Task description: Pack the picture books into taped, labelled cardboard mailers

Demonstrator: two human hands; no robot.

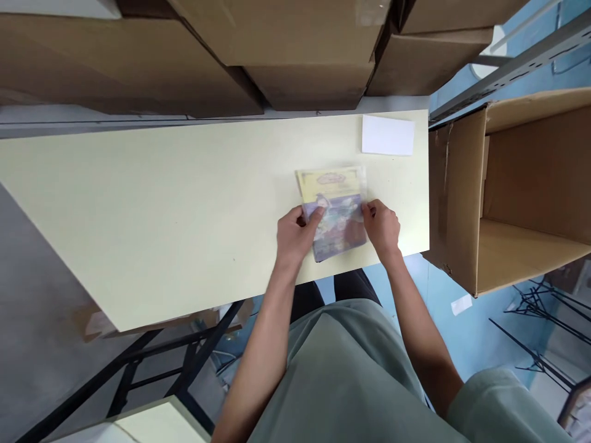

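A flat, plastic-wrapped booklet (339, 221), yellow at the top and purple with a blurred picture below, is held low over the table's near right part. My left hand (295, 232) grips its left edge, thumb lying on the printed face and fingers beneath. At the opposite edge, my right hand (382, 227) is closed, thumb and forefinger pinching the clear wrapping. Motion smears the print, so the lettering cannot be read. Whether the booklet's lower edge touches the table is unclear.
Beyond the booklet, a white rectangular card (388, 135) lies on the cream table (152, 221). Several cardboard boxes (305, 37) line the back on a shelf. An open carton (462, 203) stands against the right end, beside a metal rail (512, 67).
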